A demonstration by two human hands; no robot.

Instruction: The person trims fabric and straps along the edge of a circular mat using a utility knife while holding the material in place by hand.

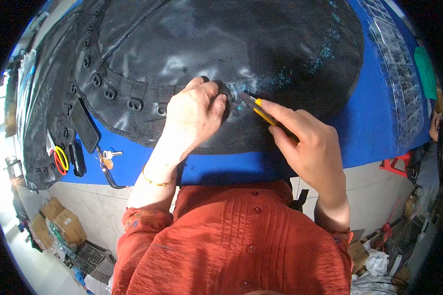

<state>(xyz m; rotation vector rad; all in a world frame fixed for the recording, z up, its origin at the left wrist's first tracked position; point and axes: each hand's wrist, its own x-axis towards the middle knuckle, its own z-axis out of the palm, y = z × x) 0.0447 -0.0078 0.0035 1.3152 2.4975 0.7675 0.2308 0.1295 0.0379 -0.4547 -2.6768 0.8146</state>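
A large round piece of black mesh fabric lies before me, with a webbing strip and black plastic buckles along its left side. My left hand is closed in a fist on its near part, pinching the fabric. In my right hand is a yellow-and-black utility knife. Its blade end points left and touches or nearly touches the mesh just right of my left hand. Blue-green thread scraps are scattered over the fabric from there toward the upper right.
The blue table carries a black phone, yellow-and-red-handled scissors and keys at left. More black fabric hangs over the left edge. Clear plastic packs lie at right, with a red stool beyond.
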